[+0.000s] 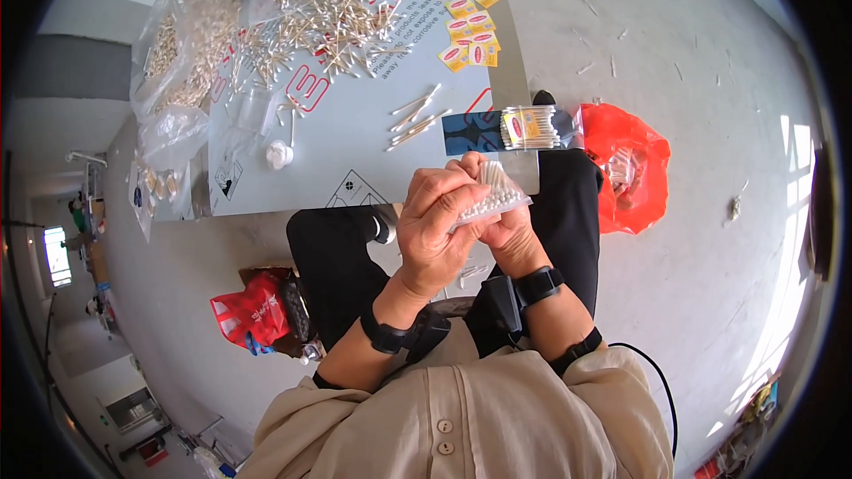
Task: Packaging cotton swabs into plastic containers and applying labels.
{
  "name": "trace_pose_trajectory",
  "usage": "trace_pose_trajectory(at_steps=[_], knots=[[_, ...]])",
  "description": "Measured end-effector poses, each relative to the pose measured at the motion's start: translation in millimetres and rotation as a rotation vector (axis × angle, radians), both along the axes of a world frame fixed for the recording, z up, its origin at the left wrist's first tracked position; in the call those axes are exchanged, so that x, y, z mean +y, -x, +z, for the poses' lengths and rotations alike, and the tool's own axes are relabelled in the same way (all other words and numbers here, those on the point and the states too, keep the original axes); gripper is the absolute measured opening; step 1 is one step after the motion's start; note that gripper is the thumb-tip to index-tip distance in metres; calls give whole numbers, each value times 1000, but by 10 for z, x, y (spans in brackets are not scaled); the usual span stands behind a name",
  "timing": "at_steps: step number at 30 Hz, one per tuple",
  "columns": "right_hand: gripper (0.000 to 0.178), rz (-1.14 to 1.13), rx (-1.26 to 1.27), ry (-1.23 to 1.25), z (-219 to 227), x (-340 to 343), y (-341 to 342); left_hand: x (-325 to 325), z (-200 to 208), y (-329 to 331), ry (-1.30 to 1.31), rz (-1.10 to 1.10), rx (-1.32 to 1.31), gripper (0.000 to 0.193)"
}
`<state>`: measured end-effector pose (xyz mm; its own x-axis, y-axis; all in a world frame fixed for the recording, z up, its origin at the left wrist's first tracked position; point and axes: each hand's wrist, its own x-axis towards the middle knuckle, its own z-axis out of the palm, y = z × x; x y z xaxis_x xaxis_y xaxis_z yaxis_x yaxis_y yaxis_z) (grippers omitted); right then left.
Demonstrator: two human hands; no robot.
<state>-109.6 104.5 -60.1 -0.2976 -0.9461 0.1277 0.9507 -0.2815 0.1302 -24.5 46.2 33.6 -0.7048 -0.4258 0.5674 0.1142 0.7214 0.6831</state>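
Between my two hands is a small clear plastic bag of cotton swabs [497, 199], its white tips facing me. My left hand [437, 223] is closed on the bag's left side, fingers bent over it. Around the bag's lower right side my right hand [511, 238] is closed too, partly hidden behind it. Just beyond the hands, at the table's right edge, lies another bundle of cotton swabs [539, 129] with a yellow card [518, 129], next to a dark blue patterned strip [471, 133]. A few loose cotton swabs [414, 128] lie left of that strip.
A big heap of cotton swabs [333, 0] covers the far part of the grey table [293, 168], beside a large clear bag of swabs [197, 44]. Yellow cards [470, 27] lie far right. A red plastic bag [635, 168] hangs open by my right knee; fallen swabs dot the floor.
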Motion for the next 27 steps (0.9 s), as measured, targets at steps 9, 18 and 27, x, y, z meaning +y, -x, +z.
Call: trace_pose_trajectory(at_steps=[9,18,27], knots=[[21,6,-60,-49,91,16,-3,41,102,40,-149,2,22,27],[17,-105,36,-60,103,3,2,-29,-76,-52,-285,-68,-22,20],[21,-124,96,-146,167,74,92,6,-14,15,-368,-45,-52,30]])
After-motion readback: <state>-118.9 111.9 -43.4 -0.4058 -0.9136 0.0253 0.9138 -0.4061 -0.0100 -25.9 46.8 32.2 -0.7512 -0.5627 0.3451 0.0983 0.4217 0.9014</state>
